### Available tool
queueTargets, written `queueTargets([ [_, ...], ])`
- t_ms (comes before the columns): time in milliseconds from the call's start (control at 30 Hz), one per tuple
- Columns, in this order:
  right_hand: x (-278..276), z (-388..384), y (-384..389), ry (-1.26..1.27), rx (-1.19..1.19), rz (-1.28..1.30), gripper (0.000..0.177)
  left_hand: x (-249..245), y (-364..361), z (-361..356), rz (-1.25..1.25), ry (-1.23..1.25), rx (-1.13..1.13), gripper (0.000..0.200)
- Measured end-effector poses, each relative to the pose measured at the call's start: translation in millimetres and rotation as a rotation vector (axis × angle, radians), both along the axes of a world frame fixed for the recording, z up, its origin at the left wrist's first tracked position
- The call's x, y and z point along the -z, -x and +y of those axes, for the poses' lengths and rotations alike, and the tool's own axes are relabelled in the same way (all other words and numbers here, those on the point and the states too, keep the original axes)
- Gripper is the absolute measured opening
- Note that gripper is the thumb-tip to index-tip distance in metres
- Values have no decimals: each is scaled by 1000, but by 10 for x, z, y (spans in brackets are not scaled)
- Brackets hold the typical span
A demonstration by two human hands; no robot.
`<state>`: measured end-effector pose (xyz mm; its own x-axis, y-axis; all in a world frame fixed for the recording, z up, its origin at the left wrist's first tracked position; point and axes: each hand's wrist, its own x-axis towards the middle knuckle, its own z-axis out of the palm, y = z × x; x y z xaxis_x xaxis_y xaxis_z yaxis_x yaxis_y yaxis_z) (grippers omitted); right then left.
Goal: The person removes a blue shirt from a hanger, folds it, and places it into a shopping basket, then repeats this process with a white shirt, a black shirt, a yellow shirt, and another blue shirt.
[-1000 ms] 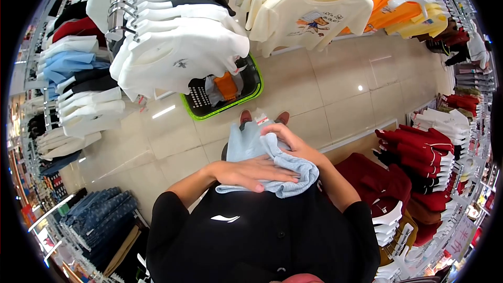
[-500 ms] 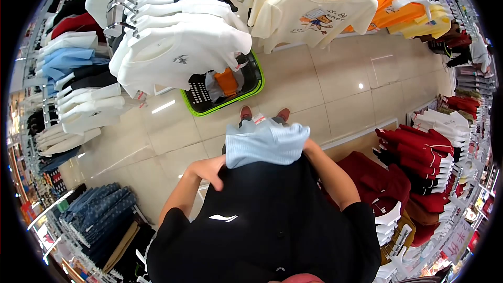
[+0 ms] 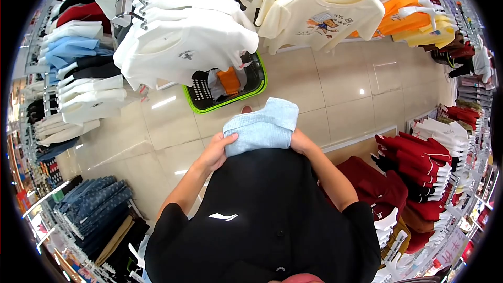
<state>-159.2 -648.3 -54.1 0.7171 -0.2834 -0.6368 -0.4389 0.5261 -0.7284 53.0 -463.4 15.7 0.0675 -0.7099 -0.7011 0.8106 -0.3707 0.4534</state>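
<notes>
A light blue ribbed garment (image 3: 262, 128), folded into a bundle, is held up in front of my black shirt. My left hand (image 3: 215, 150) grips its left edge, thumb on top and the other fingers mostly hidden beneath. At the right edge, my right hand (image 3: 298, 142) is closed on the cloth, its fingertips out of sight behind the fold. The garment's exact kind cannot be made out.
A black basket with a green rim (image 3: 201, 110) stands on the tiled floor, with grey and orange clothes (image 3: 229, 81) inside. White shirts (image 3: 173, 52) and cream shirts (image 3: 325, 13) hang ahead. Jeans (image 3: 97, 199) hang at left, dark red clothes (image 3: 369, 181) at right.
My left hand, which was open beside the garment, has closed on its left edge. The bundle has risen a little in view and looks more neatly folded.
</notes>
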Motion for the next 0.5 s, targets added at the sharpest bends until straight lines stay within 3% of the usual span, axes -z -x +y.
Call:
queueTargets([
  [100, -64, 45, 71, 359, -126, -44, 53, -25, -4, 1, 47, 2, -27, 41],
  [200, -239, 98, 81, 203, 74, -87, 46, 25, -9, 16, 72, -9, -29, 41],
  [300, 213, -88, 372, 83, -179, -247, 48, 47, -22, 10, 80, -8, -16, 41],
  [400, 569, 141, 571, -113, 169, -129, 56, 36, -49, -3, 91, -27, 11, 42],
  [500, -152, 19, 326, -92, 44, -217, 51, 46, -58, 1, 90, -51, 39, 45],
])
